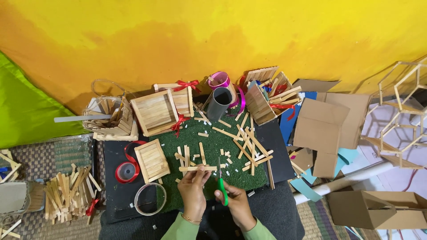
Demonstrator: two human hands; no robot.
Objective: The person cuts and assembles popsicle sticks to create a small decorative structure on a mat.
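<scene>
Two hands work low over the green mat [213, 146]; a heap of sticks [66, 193] and a red ribbon spool [126, 171] lie leftward within reach; the left hand [193, 189] pinches a wooden stick [198, 168] level, presented for trimming; the right hand [238, 202] grips green-handled scissors [221, 184], blades up beside it.

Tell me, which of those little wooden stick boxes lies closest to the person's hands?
The flat slatted tray on the black board, just left of the left hand. The other stick boxes sit farther back, near the yellow wall.
</scene>
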